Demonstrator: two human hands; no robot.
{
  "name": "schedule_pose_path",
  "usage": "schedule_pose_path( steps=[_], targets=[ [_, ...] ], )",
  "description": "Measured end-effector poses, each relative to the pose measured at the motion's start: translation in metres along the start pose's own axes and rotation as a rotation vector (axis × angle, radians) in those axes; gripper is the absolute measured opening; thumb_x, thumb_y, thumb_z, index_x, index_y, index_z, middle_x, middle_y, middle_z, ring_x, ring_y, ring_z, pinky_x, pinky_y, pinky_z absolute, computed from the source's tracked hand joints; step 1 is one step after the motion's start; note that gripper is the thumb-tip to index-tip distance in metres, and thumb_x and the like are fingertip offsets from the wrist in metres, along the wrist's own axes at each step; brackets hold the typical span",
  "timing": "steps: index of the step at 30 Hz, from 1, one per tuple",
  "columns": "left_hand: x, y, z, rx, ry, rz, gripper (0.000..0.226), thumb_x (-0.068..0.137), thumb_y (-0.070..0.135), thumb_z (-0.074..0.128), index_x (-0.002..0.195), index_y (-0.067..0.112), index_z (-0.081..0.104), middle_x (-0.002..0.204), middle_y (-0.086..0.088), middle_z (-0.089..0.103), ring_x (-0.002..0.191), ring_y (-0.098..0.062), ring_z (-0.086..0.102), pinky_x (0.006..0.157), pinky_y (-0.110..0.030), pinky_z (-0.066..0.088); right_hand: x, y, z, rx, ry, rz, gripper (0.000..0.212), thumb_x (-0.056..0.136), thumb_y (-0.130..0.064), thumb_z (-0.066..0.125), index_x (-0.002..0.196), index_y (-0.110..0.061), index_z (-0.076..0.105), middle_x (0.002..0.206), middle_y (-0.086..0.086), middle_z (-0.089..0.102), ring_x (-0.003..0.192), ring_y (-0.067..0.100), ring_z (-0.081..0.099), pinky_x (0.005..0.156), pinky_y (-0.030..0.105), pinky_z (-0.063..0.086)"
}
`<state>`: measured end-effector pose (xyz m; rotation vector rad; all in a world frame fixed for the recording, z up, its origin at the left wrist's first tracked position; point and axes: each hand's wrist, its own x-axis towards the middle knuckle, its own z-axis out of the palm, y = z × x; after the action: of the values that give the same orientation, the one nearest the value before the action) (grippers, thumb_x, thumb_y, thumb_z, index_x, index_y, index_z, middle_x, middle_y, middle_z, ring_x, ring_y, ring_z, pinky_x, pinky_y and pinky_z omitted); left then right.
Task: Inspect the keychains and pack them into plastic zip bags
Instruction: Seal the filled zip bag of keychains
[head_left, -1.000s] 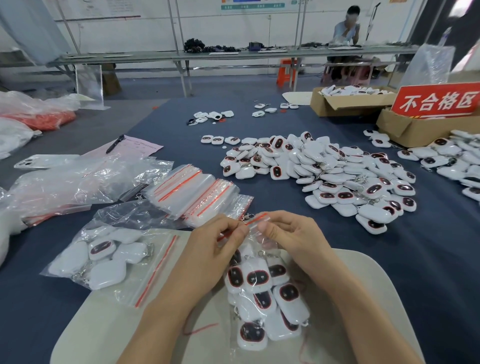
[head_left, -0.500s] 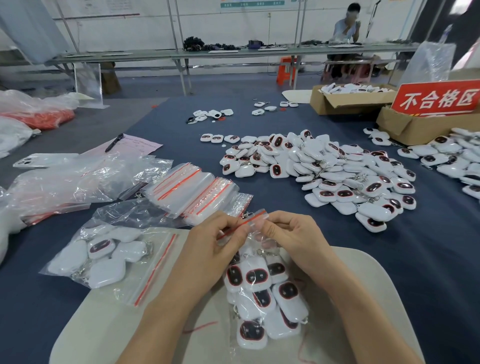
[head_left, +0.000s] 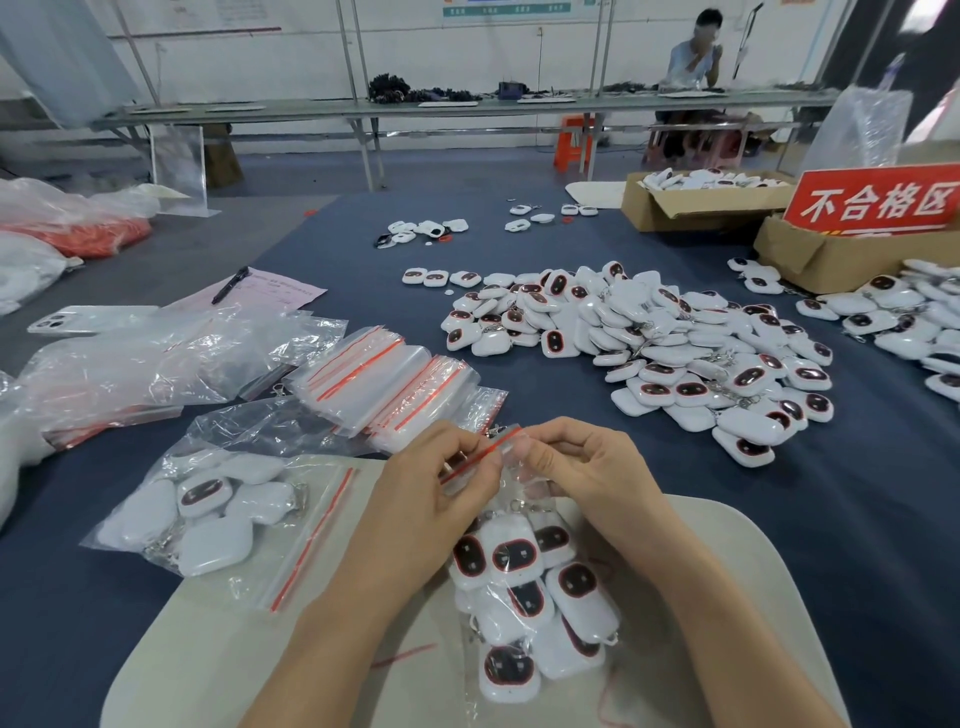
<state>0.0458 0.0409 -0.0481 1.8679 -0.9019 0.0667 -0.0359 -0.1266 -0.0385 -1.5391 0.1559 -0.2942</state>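
Note:
My left hand (head_left: 431, 499) and my right hand (head_left: 587, 467) both pinch the red zip strip at the top of a clear zip bag (head_left: 524, 608) that hangs over a beige board (head_left: 727, 597). The bag holds several white keychains with dark red-rimmed faces. A second filled bag (head_left: 208, 519) lies flat to the left, half on the board. A stack of unused zip bags (head_left: 384, 384) sits just beyond my hands. A large heap of loose keychains (head_left: 649, 343) covers the blue cloth at centre right.
Crumpled clear plastic (head_left: 140, 364), a phone (head_left: 78, 319) and a pink sheet with a pen (head_left: 231, 285) lie at the left. Cardboard boxes (head_left: 691, 205) and a red sign (head_left: 872, 200) stand at the far right, more keychains (head_left: 904, 322) beside them. A person sits at the back bench.
My fingers have slid along the red zip strip, which now tilts up to the right. The bag has stayed over the board.

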Motion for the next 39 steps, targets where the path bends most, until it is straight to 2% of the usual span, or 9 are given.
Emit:
schedule_pose_path(
  steps=[7, 10, 17, 21, 25, 29, 33, 36, 39],
  targets=[
    [0.0, 0.003, 0.002, -0.031, 0.006, 0.022, 0.007, 0.092, 0.035, 0.064, 0.085, 0.034, 0.065, 0.084, 0.011, 0.063, 0.082, -0.01, 0.061, 0.071, -0.009, 0.041, 0.001, 0.004, 0.003, -0.044, 0.0, -0.046, 0.01, 0.085, -0.033, 0.076, 0.091, -0.025, 0.079, 0.082, 0.002, 0.076, 0.078, 0.01, 0.071, 0.07, 0.022, 0.057],
    [0.0, 0.002, 0.003, -0.031, 0.006, 0.009, 0.008, 0.089, 0.041, 0.061, 0.083, 0.036, 0.063, 0.084, 0.012, 0.063, 0.081, -0.008, 0.061, 0.07, -0.009, 0.041, 0.001, 0.006, 0.002, -0.081, 0.003, -0.063, 0.005, 0.091, -0.025, 0.074, 0.092, -0.026, 0.078, 0.084, 0.0, 0.077, 0.08, 0.01, 0.072, 0.072, 0.022, 0.057],
    [-0.001, -0.001, 0.004, 0.056, 0.013, 0.043, 0.012, 0.091, 0.046, 0.056, 0.09, 0.037, 0.063, 0.088, 0.016, 0.061, 0.085, -0.008, 0.062, 0.072, -0.01, 0.042, 0.001, 0.008, 0.004, -0.115, 0.051, -0.081, 0.005, 0.092, -0.022, 0.073, 0.091, -0.023, 0.077, 0.083, -0.001, 0.077, 0.081, 0.01, 0.073, 0.076, 0.021, 0.057],
    [-0.001, -0.002, 0.003, 0.072, 0.028, 0.047, 0.013, 0.092, 0.047, 0.056, 0.092, 0.036, 0.063, 0.089, 0.016, 0.061, 0.087, -0.008, 0.062, 0.073, -0.01, 0.041, 0.001, 0.009, 0.005, -0.108, 0.079, -0.082, 0.005, 0.091, -0.025, 0.074, 0.09, -0.026, 0.078, 0.087, -0.003, 0.078, 0.083, 0.012, 0.074, 0.081, 0.026, 0.059],
    [-0.003, -0.001, 0.003, 0.085, 0.026, 0.042, 0.012, 0.092, 0.048, 0.055, 0.091, 0.037, 0.06, 0.089, 0.016, 0.06, 0.086, -0.009, 0.061, 0.073, -0.012, 0.042, 0.001, 0.008, 0.005, -0.132, 0.058, -0.095, 0.012, 0.094, -0.032, 0.068, 0.092, -0.027, 0.078, 0.091, -0.004, 0.077, 0.083, 0.013, 0.074, 0.074, 0.023, 0.059],
    [-0.004, 0.0, 0.004, 0.103, 0.026, 0.028, 0.008, 0.093, 0.045, 0.057, 0.091, 0.038, 0.059, 0.089, 0.017, 0.06, 0.087, -0.006, 0.06, 0.073, -0.011, 0.042, 0.0, 0.007, 0.005, -0.153, 0.048, -0.097, 0.015, 0.099, -0.027, 0.062, 0.096, -0.025, 0.076, 0.088, -0.005, 0.076, 0.081, 0.012, 0.074, 0.071, 0.022, 0.059],
    [-0.004, 0.002, 0.004, 0.109, 0.035, 0.038, 0.006, 0.095, 0.042, 0.06, 0.091, 0.038, 0.06, 0.089, 0.017, 0.06, 0.086, -0.006, 0.061, 0.072, -0.013, 0.044, 0.001, 0.01, 0.007, -0.186, 0.078, -0.108, 0.012, 0.099, -0.024, 0.062, 0.096, -0.022, 0.074, 0.087, -0.004, 0.076, 0.084, 0.012, 0.073, 0.077, 0.026, 0.06],
    [-0.004, 0.003, 0.005, 0.106, 0.038, 0.03, 0.011, 0.094, 0.045, 0.058, 0.094, 0.036, 0.064, 0.091, 0.016, 0.062, 0.088, -0.007, 0.062, 0.073, -0.017, 0.047, 0.001, 0.013, 0.011, -0.235, 0.112, -0.144, 0.011, 0.098, -0.022, 0.064, 0.091, -0.024, 0.073, 0.082, -0.005, 0.075, 0.08, 0.01, 0.072, 0.077, 0.02, 0.057],
    [-0.003, 0.001, 0.006, 0.072, 0.045, -0.013, 0.014, 0.093, 0.047, 0.059, 0.094, 0.035, 0.067, 0.091, 0.017, 0.064, 0.088, -0.005, 0.063, 0.073, -0.016, 0.047, 0.001, 0.012, 0.013, -0.224, 0.111, -0.136, 0.013, 0.098, -0.025, 0.063, 0.091, -0.023, 0.073, 0.08, -0.007, 0.075, 0.08, 0.009, 0.072, 0.076, 0.02, 0.057]
  ],
)
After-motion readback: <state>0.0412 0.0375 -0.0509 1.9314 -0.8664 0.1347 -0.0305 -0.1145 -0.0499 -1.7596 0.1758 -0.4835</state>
